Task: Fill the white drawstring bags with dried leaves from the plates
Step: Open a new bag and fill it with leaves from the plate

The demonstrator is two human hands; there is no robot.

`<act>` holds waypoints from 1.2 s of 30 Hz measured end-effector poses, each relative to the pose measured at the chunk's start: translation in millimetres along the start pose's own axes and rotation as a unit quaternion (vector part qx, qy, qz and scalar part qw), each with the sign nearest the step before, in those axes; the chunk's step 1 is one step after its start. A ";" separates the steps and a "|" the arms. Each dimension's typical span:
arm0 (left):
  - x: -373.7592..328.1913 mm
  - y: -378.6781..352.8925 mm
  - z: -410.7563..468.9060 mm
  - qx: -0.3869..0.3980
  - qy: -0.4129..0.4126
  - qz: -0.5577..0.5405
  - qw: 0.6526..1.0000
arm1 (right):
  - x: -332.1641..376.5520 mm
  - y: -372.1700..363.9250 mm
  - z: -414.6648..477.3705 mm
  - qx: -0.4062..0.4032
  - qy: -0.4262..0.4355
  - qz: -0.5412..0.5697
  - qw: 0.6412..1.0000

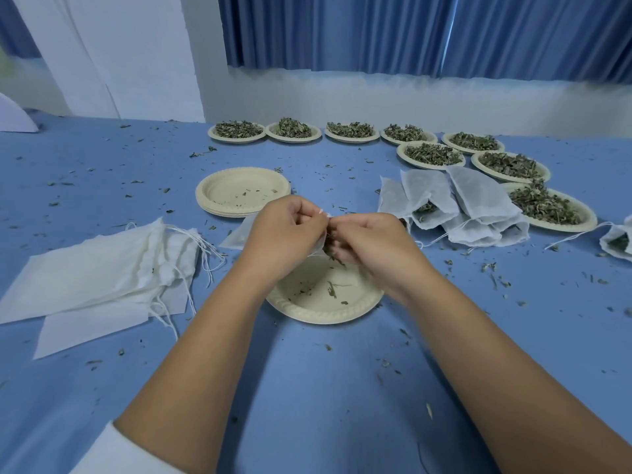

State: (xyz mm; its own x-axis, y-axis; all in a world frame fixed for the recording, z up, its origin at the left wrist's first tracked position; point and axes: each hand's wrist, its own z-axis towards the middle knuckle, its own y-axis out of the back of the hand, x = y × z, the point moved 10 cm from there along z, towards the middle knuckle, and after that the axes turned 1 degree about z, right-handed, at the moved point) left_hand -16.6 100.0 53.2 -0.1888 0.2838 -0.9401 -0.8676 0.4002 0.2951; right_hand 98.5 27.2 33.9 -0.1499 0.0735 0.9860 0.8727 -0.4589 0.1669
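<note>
At frame centre, over the near-empty plate [325,302], the left hand [287,227] pinches the mouth of the bag [237,236], whose body trails left, while the right hand [369,244] pinches leaves [330,250] at that mouth.

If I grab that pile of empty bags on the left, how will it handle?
The empty bags look thin and limp, so the pile would probably sag and slide apart. Loose strings may snag. Likely light; a push could scatter them.
</note>
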 end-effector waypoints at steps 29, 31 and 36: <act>-7.3 -21.6 -9.1 0.108 0.015 -0.039 0.993 | -16.4 4.7 3.2 -0.026 -0.040 0.005 0.999; -5.1 -15.8 -6.3 0.080 0.014 -0.032 0.996 | -13.2 0.8 2.3 0.003 -0.031 0.019 0.999; -1.2 -1.9 -0.3 0.038 0.022 -0.065 0.997 | -10.4 -11.4 0.9 0.119 -0.067 0.132 0.982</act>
State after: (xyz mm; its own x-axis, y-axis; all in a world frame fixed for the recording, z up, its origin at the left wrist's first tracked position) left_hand -14.8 98.6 53.7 -0.0988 0.1874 -0.9773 -0.8494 0.4958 0.1809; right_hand 90.5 32.5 21.8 0.1450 0.1035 0.9840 0.9593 -0.2584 -0.1142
